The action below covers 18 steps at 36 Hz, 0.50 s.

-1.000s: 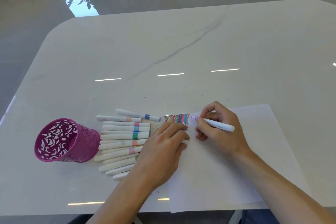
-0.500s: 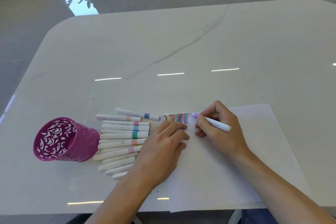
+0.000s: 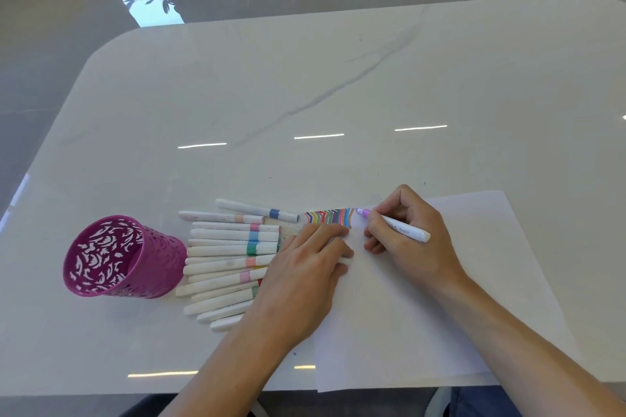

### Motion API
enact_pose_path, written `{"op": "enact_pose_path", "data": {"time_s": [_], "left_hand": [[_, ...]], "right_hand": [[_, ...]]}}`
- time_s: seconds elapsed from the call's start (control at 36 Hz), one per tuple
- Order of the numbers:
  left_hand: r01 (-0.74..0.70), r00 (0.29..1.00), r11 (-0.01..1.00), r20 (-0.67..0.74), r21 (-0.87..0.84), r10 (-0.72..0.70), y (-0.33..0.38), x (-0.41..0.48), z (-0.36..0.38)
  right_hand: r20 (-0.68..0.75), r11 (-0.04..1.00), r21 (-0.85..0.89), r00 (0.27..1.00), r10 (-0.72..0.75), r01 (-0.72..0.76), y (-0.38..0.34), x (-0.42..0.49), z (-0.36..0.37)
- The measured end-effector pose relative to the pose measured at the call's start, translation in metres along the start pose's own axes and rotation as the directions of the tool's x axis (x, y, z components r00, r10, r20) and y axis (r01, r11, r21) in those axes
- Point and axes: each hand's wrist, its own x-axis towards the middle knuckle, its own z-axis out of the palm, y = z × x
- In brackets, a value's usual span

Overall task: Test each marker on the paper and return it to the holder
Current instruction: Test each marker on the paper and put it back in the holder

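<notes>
Protruding left of rt hand (image 3: 411, 240) grip, marker (image 3: 396, 224) tip

the left hand (image 3: 305, 267) and the right hand (image 3: 410, 247) are seen bare, and the left forearm (image 3: 230, 366) and right forearm (image 3: 528, 335) are left uncovered up to the frame edge. blue denim trousers (image 3: 474, 404) are glimpsed at the lower right.
</notes>
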Motion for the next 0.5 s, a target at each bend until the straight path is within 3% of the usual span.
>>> {"op": "enact_pose_path", "data": {"time_s": [0.5], "left_hand": [[0.028, 0.998, 0.999, 0.061, -0.018, -0.027, 0.0036, 0.0009, -0.0043]], "right_hand": [[0.016, 1.000, -0.025, 1.000, 0.007, -0.006, -0.0008, 0.0030, -0.0001]]}}
